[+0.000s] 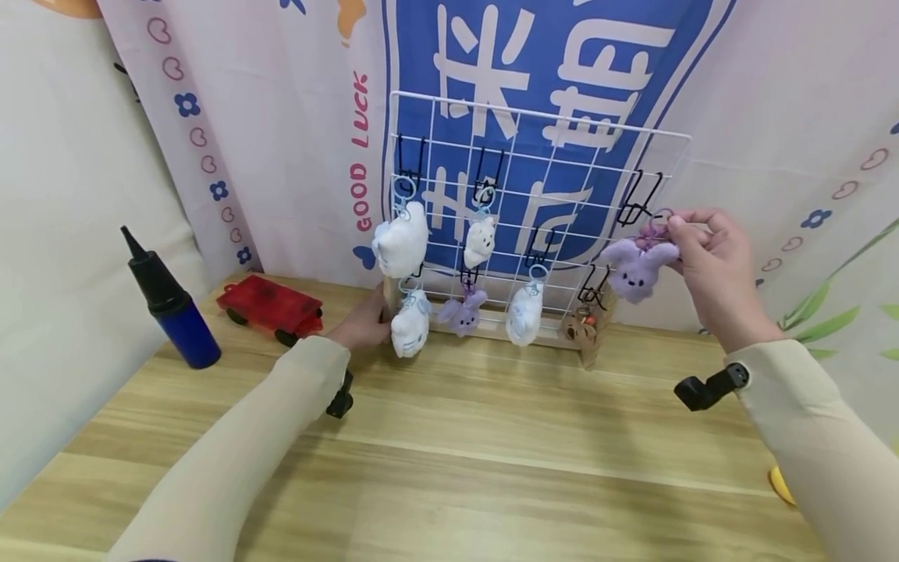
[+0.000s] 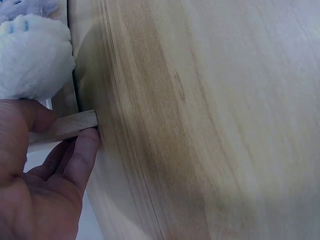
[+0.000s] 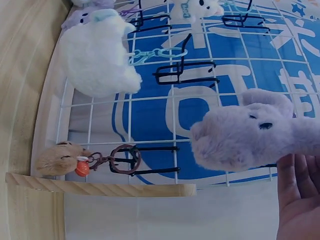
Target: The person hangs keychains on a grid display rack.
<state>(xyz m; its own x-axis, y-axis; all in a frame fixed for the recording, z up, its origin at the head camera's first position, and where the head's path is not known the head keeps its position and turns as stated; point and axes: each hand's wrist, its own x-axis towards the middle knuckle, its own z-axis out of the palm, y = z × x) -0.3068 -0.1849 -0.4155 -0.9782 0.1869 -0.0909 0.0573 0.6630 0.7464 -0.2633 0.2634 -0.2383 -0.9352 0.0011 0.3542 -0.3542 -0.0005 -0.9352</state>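
Observation:
A white wire grid rack [image 1: 521, 113] stands on wooden feet near the back of the table. Between thumb and fingers, my left hand [image 1: 361, 321] grips its left wooden foot [image 2: 75, 123]. At the upper right, my right hand [image 1: 723, 273] pinches a purple rabbit plush keychain [image 1: 635, 273] near its ring, beside a black hook [image 1: 636, 209] on the grid. In the right wrist view the plush hides part of the grid, and the fingers are partly cut off. Several white plush keychains [image 1: 402, 242], another purple rabbit [image 1: 465, 312] and a brown plush keychain [image 3: 62, 159] hang from other hooks.
On the table's left lie a red toy-like cart [image 1: 270, 306] and a blue and black hand pump [image 1: 179, 320]. A printed curtain [image 1: 302, 140] hangs right behind the rack. A yellow object [image 1: 781, 485] shows partly by the right sleeve.

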